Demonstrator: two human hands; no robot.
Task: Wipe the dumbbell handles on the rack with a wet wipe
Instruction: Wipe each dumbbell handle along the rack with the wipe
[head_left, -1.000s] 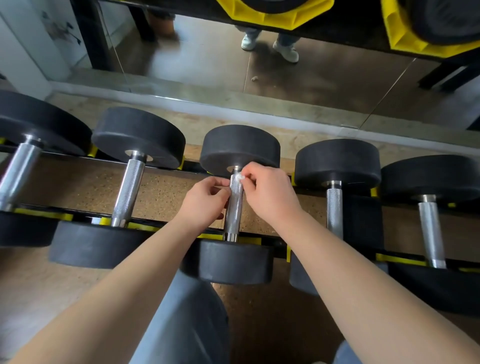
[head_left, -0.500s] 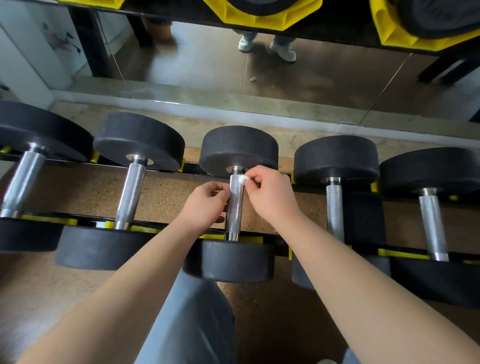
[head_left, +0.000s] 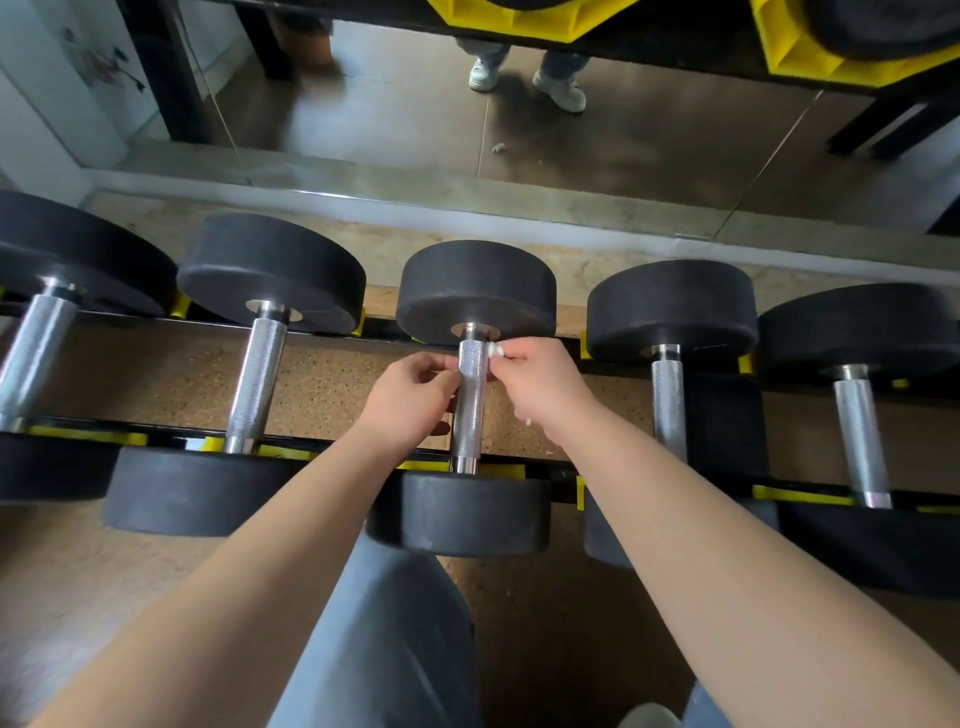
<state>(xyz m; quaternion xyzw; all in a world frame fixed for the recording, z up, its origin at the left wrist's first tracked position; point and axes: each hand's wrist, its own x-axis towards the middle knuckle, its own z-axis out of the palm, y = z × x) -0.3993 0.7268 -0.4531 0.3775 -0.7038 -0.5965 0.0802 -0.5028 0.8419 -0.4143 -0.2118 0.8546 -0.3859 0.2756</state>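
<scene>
The middle dumbbell (head_left: 475, 291) lay across the rack (head_left: 563, 478), its black ends resting on the two rails and its knurled metal handle (head_left: 469, 410) spanning the gap between them. Both hands were at that handle. The right hand (head_left: 545, 387) pinched a small white wet wipe (head_left: 496, 349) between thumb and fingertips, pressing it against the right side of the handle at its far end, just under the far weight. The left hand (head_left: 410, 402) was clenched round the handle from the left, fingertips touching the metal near the top and the thumb tucked beneath (whether any of the wipe reached under those fingers could not be told). Four other dumbbells (head_left: 672, 306) sat on the same rack, two on each side, their handles bare. Behind the rack a mirror (head_left: 623, 145) ran along the floor and reflected a pair of pale shoes (head_left: 556, 88).
</scene>
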